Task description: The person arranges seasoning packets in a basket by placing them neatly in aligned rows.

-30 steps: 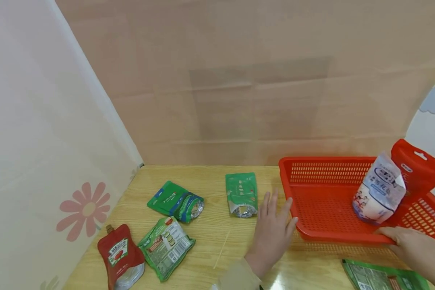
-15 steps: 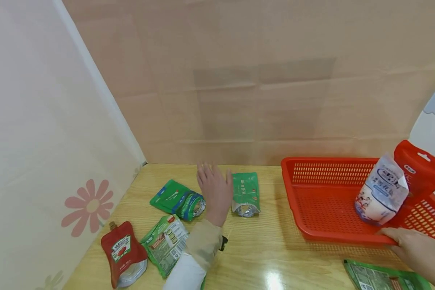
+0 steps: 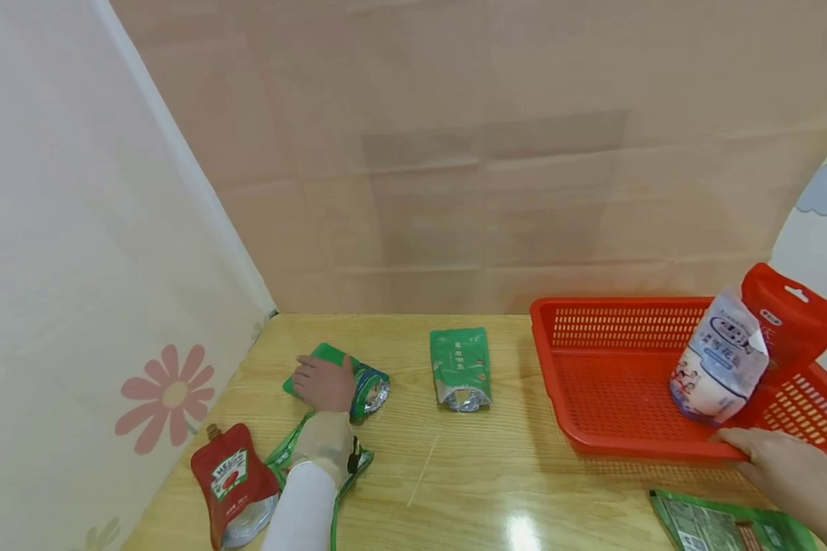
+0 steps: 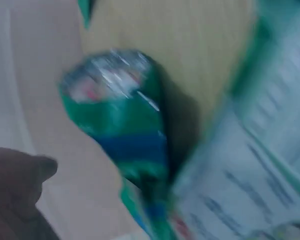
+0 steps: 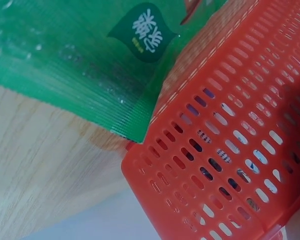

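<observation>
My left hand (image 3: 325, 383) lies over the green pouch with a blue band (image 3: 372, 392), hiding its middle; the fingers look extended. In the left wrist view, a blurred part of the left hand (image 4: 17, 182) shows beside that pouch (image 4: 132, 127), whose silvery end faces up. Beneath the left forearm is a green printed packet (image 3: 361, 459), partly hidden. My right hand (image 3: 775, 455) grips the front rim of the red plastic basket (image 3: 613, 440). A white-and-purple bag (image 3: 717, 360) and a red pouch (image 3: 792, 321) lean inside the basket's right part.
A red ketchup pouch (image 3: 230, 478) lies at the left table edge. Another green pouch (image 3: 460, 367) lies between the left hand and the basket. In front of the basket is a green packet (image 3: 724, 524). A brown-papered wall (image 3: 420, 191) stands behind the table.
My left hand has moved leftward from beside the basket, past the middle green pouch, and come down over the blue-banded one. The right hand has stayed on the basket rim.
</observation>
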The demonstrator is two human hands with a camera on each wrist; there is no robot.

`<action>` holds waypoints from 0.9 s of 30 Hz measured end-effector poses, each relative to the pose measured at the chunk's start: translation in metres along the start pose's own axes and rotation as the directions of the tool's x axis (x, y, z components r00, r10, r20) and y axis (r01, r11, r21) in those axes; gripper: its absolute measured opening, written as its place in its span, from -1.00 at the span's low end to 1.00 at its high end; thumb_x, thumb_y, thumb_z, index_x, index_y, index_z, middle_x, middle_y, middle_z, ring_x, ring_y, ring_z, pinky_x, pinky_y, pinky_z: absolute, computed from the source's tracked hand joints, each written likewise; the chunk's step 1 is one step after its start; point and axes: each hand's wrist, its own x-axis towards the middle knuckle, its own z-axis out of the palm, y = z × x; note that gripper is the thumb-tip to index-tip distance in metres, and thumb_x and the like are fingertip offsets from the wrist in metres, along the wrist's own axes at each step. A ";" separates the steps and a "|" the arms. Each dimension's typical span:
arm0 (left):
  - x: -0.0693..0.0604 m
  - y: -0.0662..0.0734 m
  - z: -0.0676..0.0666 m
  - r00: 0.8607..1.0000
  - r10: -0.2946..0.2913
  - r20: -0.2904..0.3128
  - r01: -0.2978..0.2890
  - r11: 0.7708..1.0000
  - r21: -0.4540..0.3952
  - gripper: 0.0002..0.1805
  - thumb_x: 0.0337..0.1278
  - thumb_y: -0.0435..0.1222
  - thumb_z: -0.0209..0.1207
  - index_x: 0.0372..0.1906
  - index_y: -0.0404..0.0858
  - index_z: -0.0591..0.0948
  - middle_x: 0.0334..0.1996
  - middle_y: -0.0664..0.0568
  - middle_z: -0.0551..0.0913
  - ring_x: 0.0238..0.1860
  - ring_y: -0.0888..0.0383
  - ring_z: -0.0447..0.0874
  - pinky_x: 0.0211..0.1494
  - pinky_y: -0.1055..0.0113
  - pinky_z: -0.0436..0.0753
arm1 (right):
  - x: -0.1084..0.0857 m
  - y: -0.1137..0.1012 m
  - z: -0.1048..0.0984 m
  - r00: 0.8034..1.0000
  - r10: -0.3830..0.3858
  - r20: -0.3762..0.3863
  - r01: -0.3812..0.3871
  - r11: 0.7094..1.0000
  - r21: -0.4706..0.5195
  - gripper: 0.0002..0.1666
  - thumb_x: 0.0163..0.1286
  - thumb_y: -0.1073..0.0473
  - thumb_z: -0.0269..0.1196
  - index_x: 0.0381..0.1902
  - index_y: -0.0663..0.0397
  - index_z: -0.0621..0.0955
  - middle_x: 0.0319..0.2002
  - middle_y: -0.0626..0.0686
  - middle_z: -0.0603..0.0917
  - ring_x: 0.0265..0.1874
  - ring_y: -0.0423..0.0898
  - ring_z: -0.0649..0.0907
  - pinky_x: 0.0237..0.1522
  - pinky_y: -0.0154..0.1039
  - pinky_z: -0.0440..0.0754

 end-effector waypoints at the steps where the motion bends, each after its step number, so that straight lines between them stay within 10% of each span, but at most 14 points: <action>1: 0.001 -0.004 0.001 0.999 -0.029 0.022 0.029 0.999 0.014 -0.05 0.31 0.06 0.01 0.32 -0.73 0.05 0.21 -0.65 0.29 0.26 -0.43 0.31 0.34 -0.14 0.31 | 0.000 0.000 0.000 1.000 0.002 0.002 -0.002 1.000 -0.003 -0.58 -0.21 0.26 0.52 -0.28 0.15 0.69 -0.42 0.09 0.71 -0.51 -0.04 0.58 -0.29 0.16 0.65; 10: 0.005 -0.026 0.012 0.959 -0.106 0.262 0.073 0.988 0.133 0.11 0.30 0.26 -0.19 0.17 -0.89 0.11 0.12 -0.69 0.34 0.18 -0.45 0.40 0.23 -0.15 0.40 | -0.001 -0.001 -0.001 1.000 0.010 -0.027 -0.010 1.000 -0.011 -0.58 -0.22 0.24 0.54 -0.29 0.13 0.70 -0.42 0.09 0.72 -0.51 -0.05 0.60 -0.26 0.18 0.65; 21: 0.007 -0.032 0.016 0.969 -0.161 0.187 0.166 0.986 -0.011 0.21 0.17 0.22 0.08 0.28 -0.85 -0.11 0.05 -0.73 0.39 0.07 -0.46 0.49 0.15 -0.20 0.47 | -0.001 0.000 -0.002 1.000 0.024 -0.014 -0.024 1.000 -0.010 -0.57 -0.21 0.25 0.53 -0.27 0.12 0.70 -0.41 0.10 0.73 -0.49 -0.03 0.61 -0.24 0.21 0.64; 27: 0.012 -0.040 0.014 0.970 -0.121 0.212 0.171 0.958 -0.232 -0.17 0.27 -0.09 0.12 0.19 -0.82 0.18 0.06 -0.63 0.43 0.09 -0.43 0.48 0.15 -0.17 0.50 | -0.001 0.000 -0.001 1.000 0.021 -0.017 -0.021 1.000 0.006 -0.55 -0.24 0.26 0.54 -0.27 0.11 0.71 -0.41 0.09 0.73 -0.50 -0.05 0.60 -0.27 0.21 0.64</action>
